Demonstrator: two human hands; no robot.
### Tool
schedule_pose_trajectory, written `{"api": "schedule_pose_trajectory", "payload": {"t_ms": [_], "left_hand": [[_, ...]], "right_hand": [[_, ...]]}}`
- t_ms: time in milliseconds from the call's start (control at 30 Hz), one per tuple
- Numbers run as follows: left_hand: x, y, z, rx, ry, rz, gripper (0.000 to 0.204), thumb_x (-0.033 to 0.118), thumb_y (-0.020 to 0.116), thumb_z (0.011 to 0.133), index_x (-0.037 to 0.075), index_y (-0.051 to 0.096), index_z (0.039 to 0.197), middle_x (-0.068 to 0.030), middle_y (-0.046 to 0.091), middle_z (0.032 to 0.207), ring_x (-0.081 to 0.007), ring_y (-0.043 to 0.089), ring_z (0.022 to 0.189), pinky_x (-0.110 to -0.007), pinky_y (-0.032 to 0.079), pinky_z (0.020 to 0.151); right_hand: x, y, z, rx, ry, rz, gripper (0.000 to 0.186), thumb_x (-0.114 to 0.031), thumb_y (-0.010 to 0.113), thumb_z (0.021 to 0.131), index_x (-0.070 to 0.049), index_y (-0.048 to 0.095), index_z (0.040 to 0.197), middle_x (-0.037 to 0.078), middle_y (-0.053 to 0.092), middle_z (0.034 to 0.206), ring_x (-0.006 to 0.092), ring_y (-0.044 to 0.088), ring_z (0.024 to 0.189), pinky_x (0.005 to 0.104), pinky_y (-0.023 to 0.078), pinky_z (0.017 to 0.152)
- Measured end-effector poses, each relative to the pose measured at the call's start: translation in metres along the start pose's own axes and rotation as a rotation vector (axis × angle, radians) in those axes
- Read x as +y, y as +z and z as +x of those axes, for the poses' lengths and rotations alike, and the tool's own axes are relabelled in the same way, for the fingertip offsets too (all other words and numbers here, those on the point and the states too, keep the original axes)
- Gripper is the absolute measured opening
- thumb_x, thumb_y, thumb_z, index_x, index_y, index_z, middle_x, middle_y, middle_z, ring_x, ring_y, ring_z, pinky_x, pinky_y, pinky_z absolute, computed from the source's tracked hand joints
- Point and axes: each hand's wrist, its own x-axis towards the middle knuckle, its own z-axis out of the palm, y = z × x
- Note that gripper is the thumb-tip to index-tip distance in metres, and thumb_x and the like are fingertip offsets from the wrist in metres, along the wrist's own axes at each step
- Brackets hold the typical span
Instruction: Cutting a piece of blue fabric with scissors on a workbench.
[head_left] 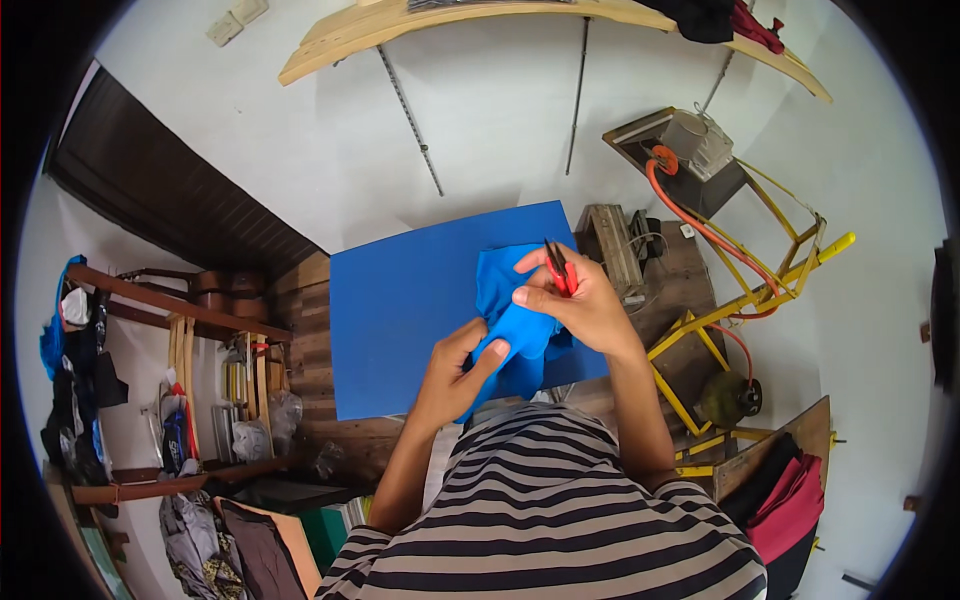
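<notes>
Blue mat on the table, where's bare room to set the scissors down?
The blue mat is bare across its left and middle, from the far edge to the near edge. Its right end is crowded: blue cloth, left hand, and right hand gripping the scissors.

White wall [500, 130], wooden shelf [330, 40].

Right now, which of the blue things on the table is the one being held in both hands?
The crumpled blue cloth, gripped by the left hand and the right hand. The flat blue sheet beneath it just lies spread on the table.
</notes>
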Motion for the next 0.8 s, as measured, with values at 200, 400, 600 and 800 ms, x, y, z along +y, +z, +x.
{"api": "schedule_pose_trajectory", "payload": {"t_ms": [200,400,600,800], "left_hand": [[-0.013,0.021,-0.012,0.095,-0.008,-0.531,0.022,0.022,0.054,0.096,0.005,0.056,0.083,0.0005,0.051,0.081,-0.0069,0.047,0.075,-0.023,0.037,0.066],[-0.015,0.025,-0.021,0.234,-0.248,-0.896,0.015,0.023,0.055,0.093,0.009,0.054,0.091,-0.0001,0.055,0.086,-0.0095,0.052,0.081,-0.026,0.042,0.075],[-0.013,0.022,-0.024,0.254,-0.18,-0.912,0.016,0.024,0.054,0.093,0.009,0.052,0.088,0.0001,0.053,0.083,-0.0095,0.051,0.08,-0.026,0.042,0.074],[-0.016,0.025,-0.025,0.19,-0.091,-0.826,0.016,0.021,0.051,0.094,0.01,0.048,0.083,0.0017,0.047,0.079,-0.0064,0.044,0.074,-0.024,0.038,0.068]], "right_hand": [[0.004,0.004,-0.004,-0.015,0.06,-0.102,0.026,-0.009,0.073,0.082,-0.003,0.058,0.102,-0.003,0.055,0.068,0.0016,0.048,0.062,0.0191,0.036,0.054],[0.011,0.014,-0.014,0.38,-0.072,-0.608,0.029,-0.025,0.062,0.09,-0.002,0.052,0.105,0.008,0.051,0.066,0.0172,0.05,0.056,0.0317,0.04,0.054],[0.013,0.019,-0.054,0.239,-0.215,-0.586,0.033,-0.026,0.06,0.091,-0.001,0.048,0.107,0.018,0.06,0.08,0.0311,0.062,0.07,0.0367,0.048,0.063],[0.02,0.024,-0.061,0.202,-0.304,-0.67,0.035,-0.026,0.068,0.086,-0.001,0.053,0.106,0.014,0.063,0.082,0.0256,0.065,0.066,0.0338,0.05,0.056]]}}
